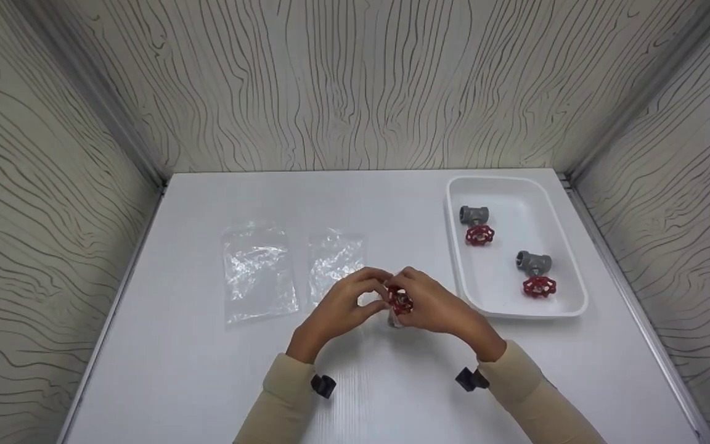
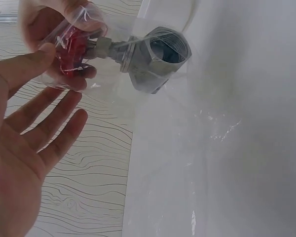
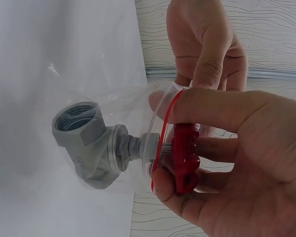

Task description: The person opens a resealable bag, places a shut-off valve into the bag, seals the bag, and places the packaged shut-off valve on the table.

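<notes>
A valve with a grey body (image 3: 86, 143) and a red handwheel (image 1: 400, 301) is held between the hands, its body inside a clear plastic bag (image 2: 106, 81). In the right wrist view, the bag's red mouth line (image 3: 168, 116) crosses beside the handwheel. My right hand (image 1: 438, 308) (image 3: 266, 148) grips the handwheel and the bag's mouth with curled fingers. From the other side my left hand (image 1: 342, 308) (image 2: 19, 128) pinches the bag's edge by the handwheel; several of its other fingers spread out in the left wrist view.
On the right, a white tray (image 1: 515, 313) holds two more valves, one at its upper left (image 1: 474, 215) and one lower right (image 1: 534, 263). Two flat clear bags lie left of centre, a larger one (image 1: 259, 277) and a smaller one (image 1: 333, 259). Wood-patterned walls enclose the white table (image 1: 164, 370).
</notes>
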The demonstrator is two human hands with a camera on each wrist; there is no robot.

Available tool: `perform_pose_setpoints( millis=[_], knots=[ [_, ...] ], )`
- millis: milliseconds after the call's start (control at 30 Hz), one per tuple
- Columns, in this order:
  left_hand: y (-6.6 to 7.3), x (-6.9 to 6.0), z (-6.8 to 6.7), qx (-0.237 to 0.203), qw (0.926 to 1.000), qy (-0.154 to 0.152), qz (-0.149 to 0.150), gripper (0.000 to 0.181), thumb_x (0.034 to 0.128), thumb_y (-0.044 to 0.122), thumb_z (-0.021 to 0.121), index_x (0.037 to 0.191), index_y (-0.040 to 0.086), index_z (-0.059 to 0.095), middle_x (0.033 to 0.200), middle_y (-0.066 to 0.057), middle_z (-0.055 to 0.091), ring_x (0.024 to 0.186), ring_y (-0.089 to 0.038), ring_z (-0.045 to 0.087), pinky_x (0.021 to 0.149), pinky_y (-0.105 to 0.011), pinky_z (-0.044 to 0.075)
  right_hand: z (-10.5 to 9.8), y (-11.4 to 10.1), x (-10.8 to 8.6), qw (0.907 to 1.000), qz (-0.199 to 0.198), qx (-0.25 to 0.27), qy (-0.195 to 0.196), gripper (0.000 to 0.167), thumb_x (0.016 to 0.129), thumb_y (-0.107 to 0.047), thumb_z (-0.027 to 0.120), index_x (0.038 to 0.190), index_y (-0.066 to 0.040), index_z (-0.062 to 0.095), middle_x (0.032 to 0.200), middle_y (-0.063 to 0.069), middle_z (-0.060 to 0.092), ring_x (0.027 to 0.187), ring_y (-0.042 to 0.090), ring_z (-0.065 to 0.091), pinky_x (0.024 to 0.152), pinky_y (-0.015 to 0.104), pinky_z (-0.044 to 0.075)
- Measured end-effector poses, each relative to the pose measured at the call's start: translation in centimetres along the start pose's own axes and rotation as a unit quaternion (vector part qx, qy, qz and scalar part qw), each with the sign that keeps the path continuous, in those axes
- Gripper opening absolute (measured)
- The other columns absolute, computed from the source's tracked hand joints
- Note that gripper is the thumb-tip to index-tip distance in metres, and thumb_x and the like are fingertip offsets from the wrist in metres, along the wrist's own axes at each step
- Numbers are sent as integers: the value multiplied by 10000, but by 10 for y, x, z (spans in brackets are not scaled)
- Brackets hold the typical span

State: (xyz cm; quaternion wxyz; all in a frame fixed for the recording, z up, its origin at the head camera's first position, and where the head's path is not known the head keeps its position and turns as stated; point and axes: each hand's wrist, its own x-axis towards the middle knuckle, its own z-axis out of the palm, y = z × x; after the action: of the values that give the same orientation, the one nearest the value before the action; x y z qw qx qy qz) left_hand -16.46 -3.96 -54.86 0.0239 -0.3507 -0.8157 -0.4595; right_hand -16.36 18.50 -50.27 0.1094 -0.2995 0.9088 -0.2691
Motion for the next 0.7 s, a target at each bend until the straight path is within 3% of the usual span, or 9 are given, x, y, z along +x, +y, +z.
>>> perform_pose_setpoints(
  millis=[167,333,700],
  knots=[
    [-1,0,1,-10,10000,-4,-44,40,999,177,763,1003,145,740,1390,-18,673,1314,-182,660,1085,-333,569,4,1,1,9999,106,33,14,521,848,-94,867,1321,-22,662,1202,107,681,1091,260,678,938,474,601],
    [-2,-2,2,-37,9999,-2,-142,46,990,144,773,995,162,731,1385,-12,679,1298,-186,670,1064,-344,581,7,3,1,9998,-39,-146,140,488,834,-160,904,1269,-48,710,1177,92,731,1084,268,714,962,508,592],
    [-5,-4,6,250,9988,-187,-376,66,983,132,781,1005,177,737,1388,0,690,1323,-175,650,1095,-349,562,13,11,0,9999,-93,-25,36,421,847,-65,866,1251,-62,747,1221,126,731,1082,279,712,909,461,619]
  ],
)
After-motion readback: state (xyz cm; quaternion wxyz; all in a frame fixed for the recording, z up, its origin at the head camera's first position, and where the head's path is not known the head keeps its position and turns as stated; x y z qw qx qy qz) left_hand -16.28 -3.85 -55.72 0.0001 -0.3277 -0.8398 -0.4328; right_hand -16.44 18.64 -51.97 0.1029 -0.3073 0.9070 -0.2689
